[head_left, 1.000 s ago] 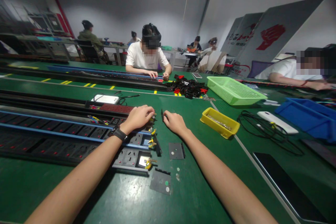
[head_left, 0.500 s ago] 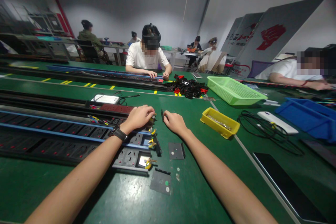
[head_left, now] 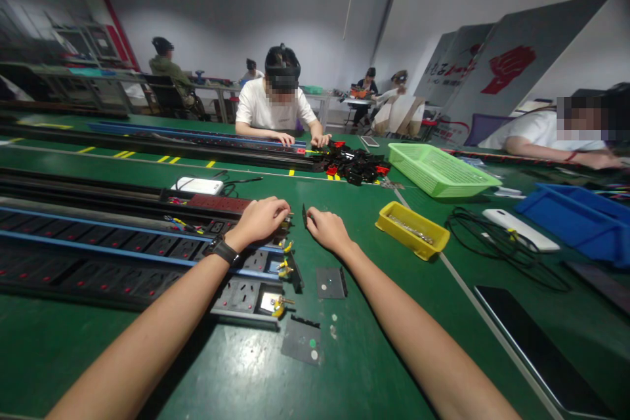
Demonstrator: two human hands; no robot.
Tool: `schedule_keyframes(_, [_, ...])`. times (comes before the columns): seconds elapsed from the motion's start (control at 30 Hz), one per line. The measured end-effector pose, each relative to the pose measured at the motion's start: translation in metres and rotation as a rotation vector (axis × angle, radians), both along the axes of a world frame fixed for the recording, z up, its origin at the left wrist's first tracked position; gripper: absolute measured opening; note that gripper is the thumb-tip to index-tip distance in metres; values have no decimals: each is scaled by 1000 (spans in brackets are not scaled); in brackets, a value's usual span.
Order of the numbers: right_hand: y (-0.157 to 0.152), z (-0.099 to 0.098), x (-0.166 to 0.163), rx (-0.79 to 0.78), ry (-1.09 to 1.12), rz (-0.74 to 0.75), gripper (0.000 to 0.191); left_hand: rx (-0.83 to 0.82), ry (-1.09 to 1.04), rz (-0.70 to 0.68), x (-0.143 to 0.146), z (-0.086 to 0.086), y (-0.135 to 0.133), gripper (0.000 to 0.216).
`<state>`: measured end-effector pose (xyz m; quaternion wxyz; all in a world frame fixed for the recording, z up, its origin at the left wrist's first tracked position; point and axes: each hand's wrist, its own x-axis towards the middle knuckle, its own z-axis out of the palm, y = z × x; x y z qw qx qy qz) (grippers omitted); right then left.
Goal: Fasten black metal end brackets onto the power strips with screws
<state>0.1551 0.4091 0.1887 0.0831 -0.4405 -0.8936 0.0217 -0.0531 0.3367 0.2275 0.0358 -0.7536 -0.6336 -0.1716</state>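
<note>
My left hand (head_left: 266,218) is closed at the right end of a power strip (head_left: 219,202) with a dark red socket section. A small brass-coloured screw shows by its fingertips, but what they pinch is hidden. Across a narrow gap, my right hand (head_left: 327,230) grips a thin black end plate (head_left: 304,215), held on edge facing the strip. Nearer to me lie a blue-edged power strip (head_left: 162,244) and a black power strip (head_left: 241,294), both with yellow wire ends and screws. A grey end plate (head_left: 329,283) and another grey end plate (head_left: 301,340) rest on the table.
A yellow bin (head_left: 412,231) of small metal parts stands right, before a green basket (head_left: 438,170) and a blue bin (head_left: 575,216). Beyond are a pile of black and red parts (head_left: 354,164) and a co-worker (head_left: 278,108). A dark phone-like slab (head_left: 536,348) lies right.
The co-worker opposite has moved one hand right, towards the pile of black and red parts. My own hands and the end plate have stayed in place.
</note>
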Motion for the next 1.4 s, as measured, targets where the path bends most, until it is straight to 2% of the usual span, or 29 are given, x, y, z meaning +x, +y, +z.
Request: schedule_keyframes(1.4, [-1, 0, 0, 19, -7, 1, 32, -3, -10, -6, -1, -1, 0, 30])
